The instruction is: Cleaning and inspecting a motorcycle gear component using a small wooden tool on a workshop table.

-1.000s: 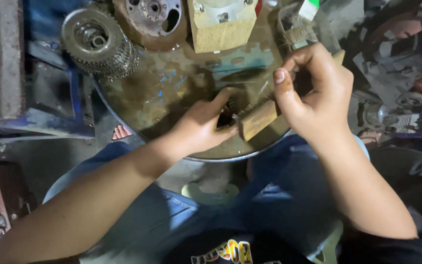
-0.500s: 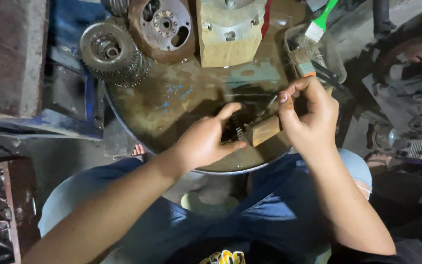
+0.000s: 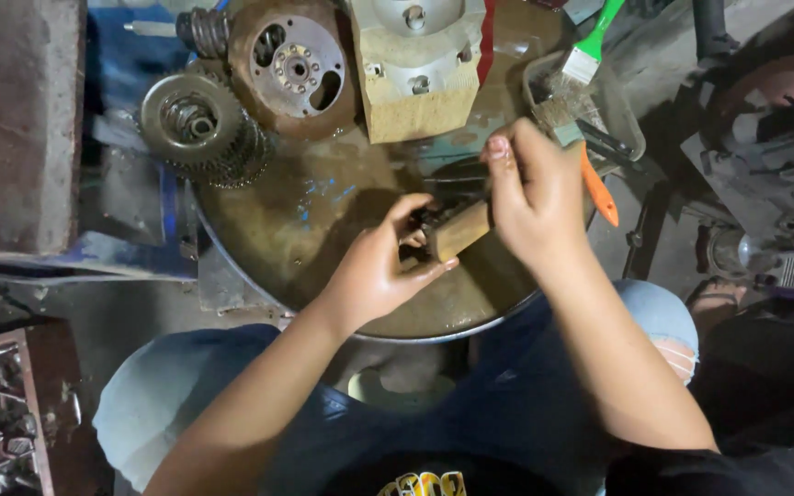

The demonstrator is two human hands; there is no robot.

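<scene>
Wooden block [image 3: 459, 230] between curled hands [image 3: 457, 234]

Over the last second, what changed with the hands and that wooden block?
The right hand shifted up over the wooden block, fingers now curled above its far end. The left hand kept its grip on the block's near end. The block stayed over the round metal tray; the gears didn't move.
</scene>
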